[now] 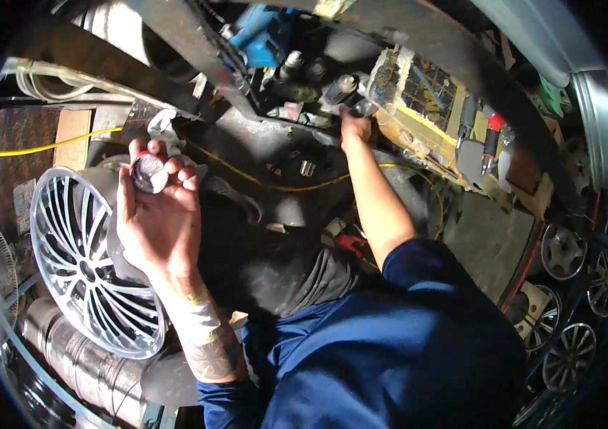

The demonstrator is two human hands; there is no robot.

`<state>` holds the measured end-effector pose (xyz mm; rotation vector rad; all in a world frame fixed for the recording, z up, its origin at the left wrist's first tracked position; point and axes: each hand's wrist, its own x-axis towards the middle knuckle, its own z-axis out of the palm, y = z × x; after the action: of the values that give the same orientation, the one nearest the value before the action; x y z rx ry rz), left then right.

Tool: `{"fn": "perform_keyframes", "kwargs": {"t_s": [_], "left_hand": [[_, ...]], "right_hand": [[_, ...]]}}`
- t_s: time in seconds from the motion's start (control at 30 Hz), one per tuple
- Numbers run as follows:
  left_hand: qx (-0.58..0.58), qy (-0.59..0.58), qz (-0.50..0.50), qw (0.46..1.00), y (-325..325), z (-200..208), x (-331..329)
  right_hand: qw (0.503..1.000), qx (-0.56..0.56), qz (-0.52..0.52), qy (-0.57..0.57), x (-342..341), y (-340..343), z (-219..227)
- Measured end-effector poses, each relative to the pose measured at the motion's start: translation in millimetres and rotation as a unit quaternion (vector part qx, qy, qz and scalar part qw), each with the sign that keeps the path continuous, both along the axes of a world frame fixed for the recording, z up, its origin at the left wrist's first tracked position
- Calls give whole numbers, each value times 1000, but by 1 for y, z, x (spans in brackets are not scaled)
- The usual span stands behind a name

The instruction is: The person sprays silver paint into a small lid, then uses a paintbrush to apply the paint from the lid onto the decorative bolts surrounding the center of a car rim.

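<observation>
My left hand (164, 222), palm up with its fingers curled, grips a small round lid (149, 173) with a red edge and a greyish, smeared face. Close behind that hand stands a multi-spoke alloy wheel (91, 270), tilted on its side. My right hand (356, 130) reaches far forward to a cluttered ledge. Its fingertips are by a dark rounded object (362, 107), near a spray can (341, 87); its fingers are mostly hidden, so I cannot tell whether it grips anything. White wrapping (202, 318) is around my left wrist.
A taped, grimy box (418, 107) with tools on top stands right of my right hand. A yellow cable (289, 189) runs across the work area. Above hangs a dark metal beam (182, 43), with a blue tool (261, 36) beside it. More wheels (568, 356) lean at right.
</observation>
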<state>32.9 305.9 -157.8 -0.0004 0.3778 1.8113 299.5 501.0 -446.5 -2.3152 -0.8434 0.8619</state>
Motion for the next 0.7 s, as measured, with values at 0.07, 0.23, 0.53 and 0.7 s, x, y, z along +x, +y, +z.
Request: {"fn": "perform_keyframes", "kwargs": {"t_s": [0.07, 0.23, 0.53, 0.7], "left_hand": [[-1, 11, 13, 1000, -1, -1, -1], [22, 17, -20, 999, -3, -3, -3], [24, -15, 1, 1000, -3, -5, -3], [36, 3, -9, 999, -4, -3, -1]], "right_hand": [[999, -25, -22, -29, -6, 2, 4], [995, -69, -46, -60, 3, 4, 3], [980, 128, 47, -142, 31, -27, -25], [975, -9, 121, -185, 31, -14, -18]]}}
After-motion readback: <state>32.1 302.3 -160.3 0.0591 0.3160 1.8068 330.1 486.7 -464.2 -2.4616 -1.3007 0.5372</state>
